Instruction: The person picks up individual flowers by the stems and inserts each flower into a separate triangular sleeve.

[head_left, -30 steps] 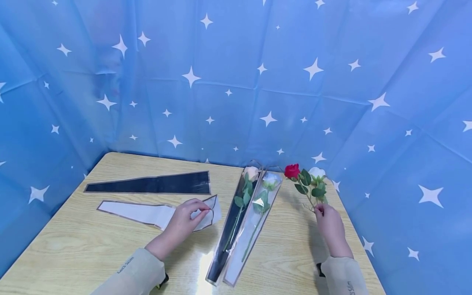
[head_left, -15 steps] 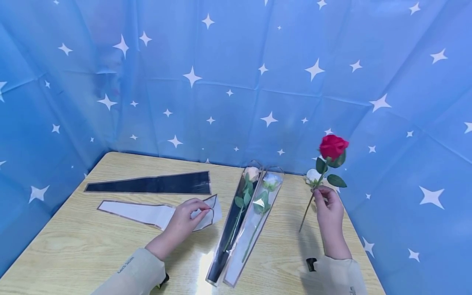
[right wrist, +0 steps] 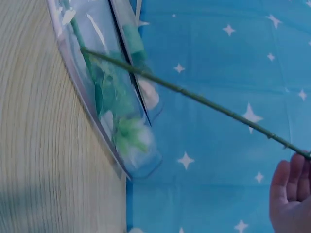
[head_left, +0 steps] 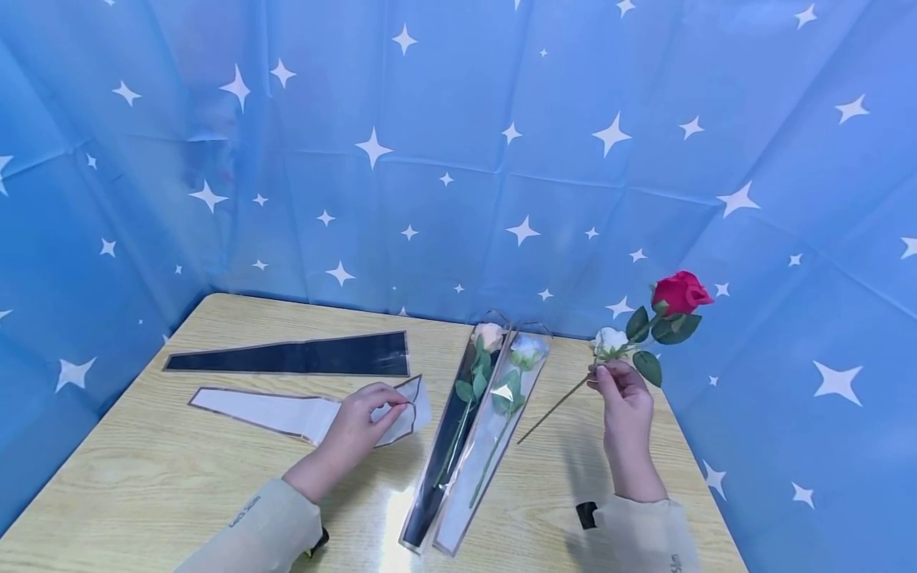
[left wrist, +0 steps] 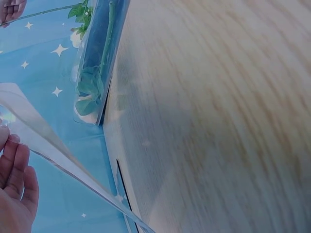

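On the right of the head view, my right hand [head_left: 628, 410] pinches the stem of a red rose [head_left: 680, 294]. The bloom tilts to the upper right, and the bare stem [right wrist: 204, 101] slants down to the left over the table. My left hand [head_left: 358, 422] pinches the open end of a white flower sleeve [head_left: 268, 408] with a clear front, lifting that edge. Its narrow end points left on the table. In the left wrist view the fingers [left wrist: 19, 167] hold the sleeve's edge. A white rose [head_left: 610, 341] lies behind my right hand, its stem mostly hidden.
Two filled sleeves lie side by side mid-table: a black one [head_left: 430, 497] with a pale pink rose and a white one [head_left: 458, 517] with a bluish-white rose. A flat black sleeve [head_left: 308, 356] lies at the back left. A starry blue curtain [head_left: 458, 159] surrounds the wooden table [head_left: 129, 477].
My right hand has picked the red rose up from beside the white rose. It has then tipped the bloom rightward, swinging the stem end left. My left hand has stayed still.
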Demonstrator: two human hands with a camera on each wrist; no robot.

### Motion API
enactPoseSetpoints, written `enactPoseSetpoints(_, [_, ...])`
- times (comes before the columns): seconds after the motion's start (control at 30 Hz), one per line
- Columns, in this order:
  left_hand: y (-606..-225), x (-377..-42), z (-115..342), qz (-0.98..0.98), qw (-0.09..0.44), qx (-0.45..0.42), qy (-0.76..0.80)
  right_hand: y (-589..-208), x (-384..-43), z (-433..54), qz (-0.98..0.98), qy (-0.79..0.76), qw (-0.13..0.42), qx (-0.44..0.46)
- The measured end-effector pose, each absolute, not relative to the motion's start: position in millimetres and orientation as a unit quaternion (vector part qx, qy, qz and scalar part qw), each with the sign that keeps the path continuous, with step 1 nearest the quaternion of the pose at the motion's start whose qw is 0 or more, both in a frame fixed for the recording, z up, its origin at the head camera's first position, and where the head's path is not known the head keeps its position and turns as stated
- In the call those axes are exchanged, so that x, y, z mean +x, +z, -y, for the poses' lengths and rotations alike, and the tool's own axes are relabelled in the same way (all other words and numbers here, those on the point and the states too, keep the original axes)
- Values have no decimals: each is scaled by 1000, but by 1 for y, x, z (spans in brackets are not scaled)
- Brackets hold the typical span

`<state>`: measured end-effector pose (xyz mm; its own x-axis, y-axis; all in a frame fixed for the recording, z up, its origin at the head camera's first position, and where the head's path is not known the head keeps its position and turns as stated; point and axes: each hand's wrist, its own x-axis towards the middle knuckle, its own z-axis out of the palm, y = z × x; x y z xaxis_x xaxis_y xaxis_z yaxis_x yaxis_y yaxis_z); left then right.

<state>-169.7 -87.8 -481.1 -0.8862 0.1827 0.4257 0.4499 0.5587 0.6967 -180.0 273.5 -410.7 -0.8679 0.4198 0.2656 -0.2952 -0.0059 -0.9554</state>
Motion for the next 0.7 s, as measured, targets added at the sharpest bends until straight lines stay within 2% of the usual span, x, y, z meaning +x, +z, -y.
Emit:
enactPoseSetpoints(0.47, [-480, -171, 88, 867, 161, -185, -434, -406, -171, -241, 479, 850, 208, -68])
enactPoseSetpoints(0.7, [-480, -170, 89, 868, 158, -182, -434, -403, -166, -227, 427, 882, 195, -50])
